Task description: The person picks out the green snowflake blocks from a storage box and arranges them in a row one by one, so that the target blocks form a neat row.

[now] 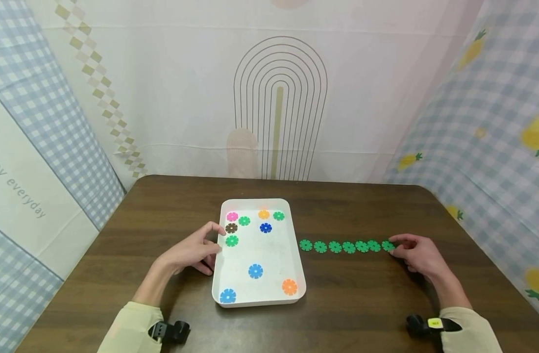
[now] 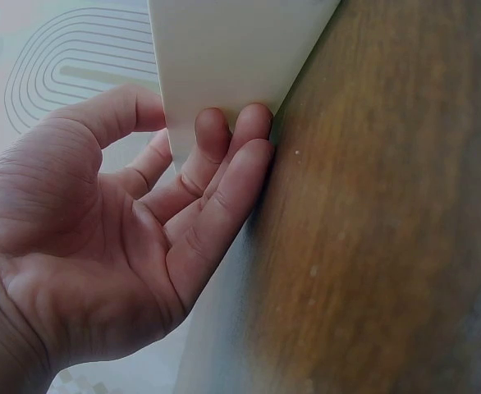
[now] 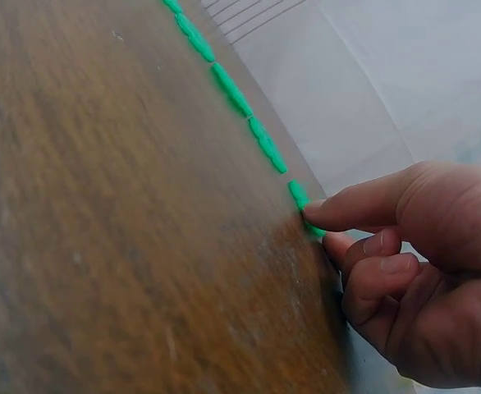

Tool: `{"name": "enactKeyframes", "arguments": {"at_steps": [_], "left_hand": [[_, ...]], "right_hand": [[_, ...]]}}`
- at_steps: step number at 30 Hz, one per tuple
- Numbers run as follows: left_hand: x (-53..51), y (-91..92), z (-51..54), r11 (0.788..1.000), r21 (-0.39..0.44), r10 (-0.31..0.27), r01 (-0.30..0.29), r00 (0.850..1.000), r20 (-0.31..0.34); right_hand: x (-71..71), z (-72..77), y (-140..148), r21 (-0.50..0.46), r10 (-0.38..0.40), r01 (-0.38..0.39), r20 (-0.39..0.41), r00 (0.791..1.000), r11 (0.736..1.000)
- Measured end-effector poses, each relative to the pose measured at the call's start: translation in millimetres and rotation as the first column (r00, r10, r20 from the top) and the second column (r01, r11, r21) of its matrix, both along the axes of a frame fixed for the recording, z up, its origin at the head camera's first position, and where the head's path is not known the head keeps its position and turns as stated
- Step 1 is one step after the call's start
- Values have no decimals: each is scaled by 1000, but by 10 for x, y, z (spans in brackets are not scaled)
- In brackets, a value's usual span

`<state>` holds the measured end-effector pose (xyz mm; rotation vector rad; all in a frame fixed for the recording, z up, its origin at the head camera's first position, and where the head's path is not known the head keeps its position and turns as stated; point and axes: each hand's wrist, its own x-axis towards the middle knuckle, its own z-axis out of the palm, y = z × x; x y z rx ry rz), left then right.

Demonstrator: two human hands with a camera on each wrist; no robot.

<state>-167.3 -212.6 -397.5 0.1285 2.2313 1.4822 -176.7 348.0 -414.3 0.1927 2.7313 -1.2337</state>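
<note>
Several green notched discs (image 1: 334,247) lie in a left-to-right row on the table, right of a white tray (image 1: 274,255). At the row's right end my right hand (image 1: 421,255) pinches the last green disc (image 1: 387,245) between thumb and finger; the right wrist view shows this disc (image 3: 299,195) flat on the wood, at the fingertips of the hand (image 3: 437,263). My left hand (image 1: 190,251) grips the tray's left edge. In the left wrist view, fingers of that hand (image 2: 134,222) rest against the tray's outer wall (image 2: 232,57).
Inside the tray are loose discs: pink (image 1: 232,216), brown (image 1: 231,228), dark blue (image 1: 265,228), yellow-orange (image 1: 263,214), orange (image 1: 289,287), light blue (image 1: 255,271) and green (image 1: 232,240). Patterned cloths hang behind and beside the brown table (image 1: 349,304).
</note>
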Motion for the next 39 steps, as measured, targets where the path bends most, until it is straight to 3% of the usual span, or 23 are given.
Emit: {"name": "enactKeyframes", "arguments": {"at_steps": [5,11,18,22,29,34,39], "left_hand": [[8,2,-2,1000,0,3,-3,1000,4],[-1,-4,9,1000,9,-3,3,1000,-1],[6,-14,21,1000,9,4,-4,1000,1],[-1,-11,6,1000,20,-2,2,1000,1],[-11,3,1,1000,20,-1,1,1000,2],[-14,3,2,1000,19,4,-4,1000,1],[-18,-4,-12,1000,28,1,-1,1000,-2]], "right_hand": [[17,26,-9,9,8,-7,-7,1000,1000],[-4,241,-124,5,39,-39,-96,995,999],[-133,607,-718,41,155,-149,-237,959,988],[-216,708,-1171,28,215,-216,-279,936,976],[-333,801,-1958,-104,281,-305,-197,939,947],[-376,815,-2441,-103,320,-334,-133,938,937],[-421,716,-2793,-89,354,-362,-93,931,928]]}}
